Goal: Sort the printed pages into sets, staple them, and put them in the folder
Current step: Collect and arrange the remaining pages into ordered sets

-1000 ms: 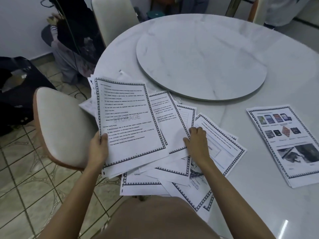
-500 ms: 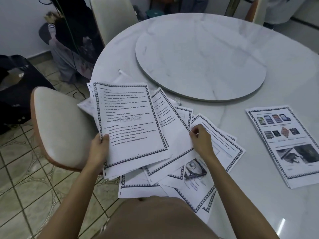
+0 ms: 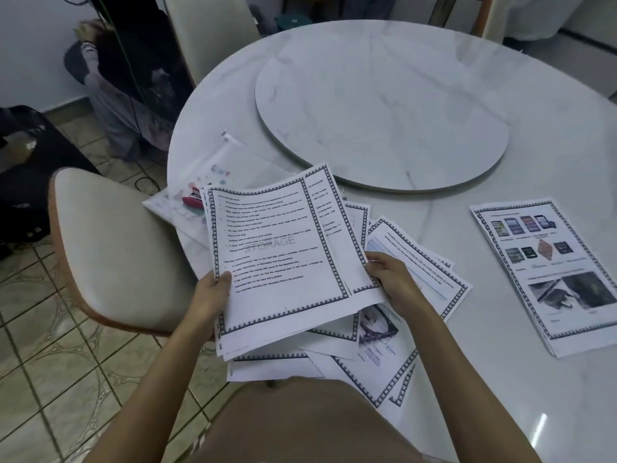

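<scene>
You sit at a round white marble worktop (image 3: 551, 155) over a tiled floor, with a grey turntable (image 3: 384, 118) raised at its middle. Far left of the turntable, off the worktop's edge, stands a cream chair (image 3: 117, 248).

Left of the turntable and nearer you, the clear folder (image 3: 240, 162) lies flat on the worktop. A red stapler (image 3: 193, 199) shows at its near end; you cannot tell whether it is on or inside the folder. Half a second ago your papers covered that stapler; now it is uncovered.

Your left hand (image 3: 213, 295), nearer you than the turntable and to its left, grips the lower left corner of the held stack (image 3: 277, 255), thumb on top and fingers under. The stack is lifted off the worktop just in front of the turntable's near-left rim, and its top sheet bears a STORAGE watermark.

Since the earlier frame an extra page (image 3: 329, 228) has come up from the spread. It now sits behind the top sheet, sticking out to the right. Your right hand (image 3: 392, 279) has left the worktop and pinches that page's right edge, fingers curled.

Below it, straight toward you from the turntable, the loose pages (image 3: 444, 279) remain fanned on the worktop. Right of the turntable and nearer you, apart from the rest, the sorted set (image 3: 547, 272) lies unchanged, its top sheet printed with pictures.
</scene>
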The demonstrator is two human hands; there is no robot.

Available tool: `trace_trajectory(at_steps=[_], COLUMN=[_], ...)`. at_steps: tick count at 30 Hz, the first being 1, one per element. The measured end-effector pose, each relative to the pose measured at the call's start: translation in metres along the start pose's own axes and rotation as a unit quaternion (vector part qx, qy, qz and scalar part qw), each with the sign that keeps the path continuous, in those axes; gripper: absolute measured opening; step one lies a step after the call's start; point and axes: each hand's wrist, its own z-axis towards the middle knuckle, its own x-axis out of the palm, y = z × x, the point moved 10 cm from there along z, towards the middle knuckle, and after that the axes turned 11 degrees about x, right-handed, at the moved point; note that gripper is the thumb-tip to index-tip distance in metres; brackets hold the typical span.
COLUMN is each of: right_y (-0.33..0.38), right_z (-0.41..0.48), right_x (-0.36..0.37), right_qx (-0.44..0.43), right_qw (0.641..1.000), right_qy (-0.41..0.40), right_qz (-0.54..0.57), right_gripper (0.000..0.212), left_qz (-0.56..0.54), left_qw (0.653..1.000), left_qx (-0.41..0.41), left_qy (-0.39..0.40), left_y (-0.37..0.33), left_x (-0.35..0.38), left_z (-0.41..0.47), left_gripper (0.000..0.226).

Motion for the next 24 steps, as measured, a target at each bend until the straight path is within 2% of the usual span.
trace_trajectory(at_steps=[6, 11, 17, 24], right_y=[0.010, 0.022, 0.032, 0.037], right_z=[-0.006, -0.013, -0.019, -0.028], right_x=[0.005, 0.013, 0.017, 0.032], right_qx=[-0.017, -0.041, -0.065, -0.087], right_qw=[0.997, 0.992, 0.989, 0.986], right_qy=[0.023, 0.052, 0.076, 0.124], right_qz=[0.078, 0.111, 0.112, 0.062], right_gripper=[0.034, 0.029, 0.026, 0.021], left_qz=[-0.020, -0.069, -0.125, -0.114], left_qw=[0.999, 0.997, 0.991, 0.991], left_qx=[0.032, 0.035, 0.033, 0.069], left_qy=[0.001, -0.026, -0.030, -0.012], left_y=[-0.016, -0.023, -0.034, -0.047], left_x=[0.004, 0.003, 0.002, 0.006], left_z=[0.002, 0.002, 0.005, 0.006], left_gripper=[0.032, 0.031, 0.033, 0.031])
